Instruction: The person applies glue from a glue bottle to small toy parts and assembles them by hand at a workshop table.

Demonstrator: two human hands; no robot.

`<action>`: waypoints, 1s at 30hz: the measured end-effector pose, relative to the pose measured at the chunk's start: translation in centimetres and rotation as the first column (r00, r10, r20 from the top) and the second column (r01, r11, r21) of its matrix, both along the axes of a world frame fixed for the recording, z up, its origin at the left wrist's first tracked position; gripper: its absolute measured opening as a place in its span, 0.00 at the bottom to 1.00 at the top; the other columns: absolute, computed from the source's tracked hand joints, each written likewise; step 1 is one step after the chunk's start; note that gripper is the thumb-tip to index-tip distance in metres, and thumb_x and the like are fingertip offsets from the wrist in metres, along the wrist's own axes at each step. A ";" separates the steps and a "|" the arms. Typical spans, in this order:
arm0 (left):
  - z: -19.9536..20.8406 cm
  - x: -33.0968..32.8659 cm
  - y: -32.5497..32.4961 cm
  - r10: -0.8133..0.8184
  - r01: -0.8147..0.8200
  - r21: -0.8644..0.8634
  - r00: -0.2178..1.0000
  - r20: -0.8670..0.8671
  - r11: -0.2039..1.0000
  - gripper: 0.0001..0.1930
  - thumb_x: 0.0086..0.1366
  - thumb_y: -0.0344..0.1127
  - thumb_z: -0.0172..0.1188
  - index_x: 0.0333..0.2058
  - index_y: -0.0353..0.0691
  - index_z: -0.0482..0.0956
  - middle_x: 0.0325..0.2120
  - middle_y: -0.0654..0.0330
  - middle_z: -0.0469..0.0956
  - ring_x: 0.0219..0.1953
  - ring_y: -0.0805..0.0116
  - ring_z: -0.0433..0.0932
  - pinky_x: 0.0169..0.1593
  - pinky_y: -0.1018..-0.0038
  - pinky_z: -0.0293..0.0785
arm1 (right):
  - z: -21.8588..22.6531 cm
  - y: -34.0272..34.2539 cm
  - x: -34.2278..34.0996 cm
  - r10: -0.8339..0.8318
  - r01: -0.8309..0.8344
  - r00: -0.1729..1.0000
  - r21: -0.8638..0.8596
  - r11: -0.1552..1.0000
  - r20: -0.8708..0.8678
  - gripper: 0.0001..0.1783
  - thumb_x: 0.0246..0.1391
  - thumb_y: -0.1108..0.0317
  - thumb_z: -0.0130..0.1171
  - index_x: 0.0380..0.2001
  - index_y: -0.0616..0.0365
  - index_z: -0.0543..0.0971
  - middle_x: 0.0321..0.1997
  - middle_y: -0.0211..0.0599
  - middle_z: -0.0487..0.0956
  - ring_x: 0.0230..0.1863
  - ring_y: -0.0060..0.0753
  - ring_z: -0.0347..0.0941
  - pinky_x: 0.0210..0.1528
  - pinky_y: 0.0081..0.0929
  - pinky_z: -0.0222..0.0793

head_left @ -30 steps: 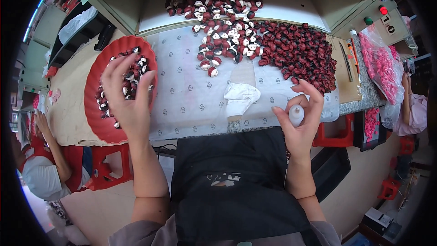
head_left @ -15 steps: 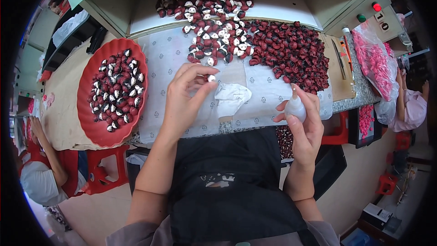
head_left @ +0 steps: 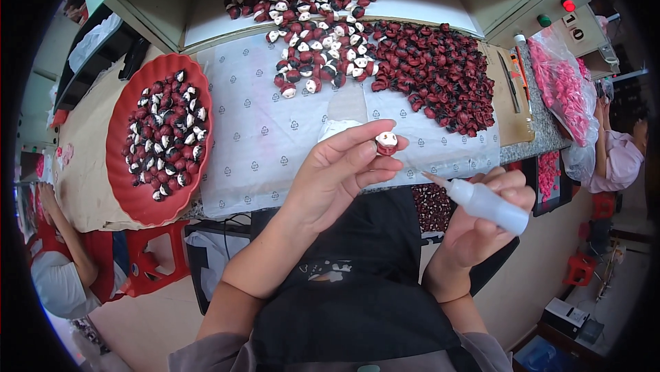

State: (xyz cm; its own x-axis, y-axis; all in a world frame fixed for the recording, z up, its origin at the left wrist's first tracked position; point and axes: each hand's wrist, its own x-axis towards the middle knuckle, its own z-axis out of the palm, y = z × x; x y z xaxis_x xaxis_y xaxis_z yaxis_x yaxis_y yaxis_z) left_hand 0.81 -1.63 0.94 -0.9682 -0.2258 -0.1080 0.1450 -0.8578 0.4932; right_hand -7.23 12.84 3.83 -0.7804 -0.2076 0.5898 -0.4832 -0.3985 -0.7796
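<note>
Above the near edge of the bench, my left hand pinches a small dark-red piece with a white face-like front between thumb and fingers. A white squeeze bottle with a thin pointed nozzle lies in my right hand, its fingers wrapped round the body. Its tip points left toward the small piece, and a gap separates the two. Partly behind my left fingers lies a white crumpled patch. Farther back is a pile of red pieces with white fronts, beside a pile of dark-red and black pieces.
A red scalloped tray holding several white-fronted pieces stands on the left. Printed white paper covers the bench. A blade-like tool lies at the right, near a bag of pink pieces. Other people sit at both sides.
My left hand has moved right and nearer with the small piece, turning its white front into view. My right hand has shifted right and down, tipping the bottle so its nozzle points left.
</note>
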 end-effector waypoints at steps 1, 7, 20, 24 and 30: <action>-0.1 0.1 0.0 0.003 -0.003 0.000 1.000 0.001 1.000 0.17 0.58 0.31 0.47 0.46 0.33 0.64 0.40 0.47 0.70 0.37 0.67 0.73 0.43 0.74 0.69 | 0.0 0.1 0.1 0.003 -0.003 1.000 0.000 1.000 0.001 0.24 0.34 0.58 0.65 0.28 0.56 0.62 0.29 0.34 0.65 0.24 0.26 0.63 0.28 0.20 0.63; -0.4 0.4 0.4 -0.013 0.016 0.030 0.992 -0.123 0.999 0.17 0.59 0.31 0.47 0.46 0.33 0.64 0.40 0.50 0.70 0.38 0.69 0.73 0.44 0.77 0.69 | 0.0 0.4 1.0 0.121 -0.021 0.900 0.236 0.972 -0.418 0.24 0.33 0.60 0.66 0.30 0.55 0.63 0.28 0.33 0.63 0.21 0.23 0.58 0.20 0.16 0.57; -0.2 0.5 0.6 -0.011 0.008 -0.023 0.995 -0.102 1.000 0.17 0.57 0.34 0.49 0.45 0.33 0.66 0.38 0.50 0.71 0.36 0.67 0.73 0.43 0.75 0.68 | -0.3 0.2 1.4 0.152 -0.004 0.876 0.308 0.951 -0.458 0.23 0.33 0.66 0.66 0.32 0.54 0.64 0.30 0.32 0.65 0.22 0.25 0.62 0.20 0.16 0.60; -0.4 0.4 0.7 -0.021 0.017 -0.033 0.992 -0.126 0.999 0.16 0.59 0.32 0.47 0.45 0.32 0.66 0.37 0.52 0.72 0.36 0.70 0.72 0.43 0.76 0.68 | -0.4 0.2 1.4 0.153 0.001 0.877 0.319 0.948 -0.455 0.23 0.33 0.66 0.66 0.31 0.54 0.64 0.29 0.33 0.65 0.22 0.26 0.62 0.21 0.16 0.61; -0.6 0.4 0.7 -0.022 0.015 -0.054 0.992 -0.127 0.998 0.16 0.59 0.33 0.47 0.45 0.33 0.67 0.37 0.52 0.72 0.36 0.70 0.72 0.43 0.75 0.67 | -0.4 0.3 1.4 0.155 0.000 0.877 0.323 0.946 -0.454 0.23 0.32 0.66 0.66 0.31 0.54 0.64 0.29 0.33 0.65 0.22 0.26 0.62 0.21 0.17 0.61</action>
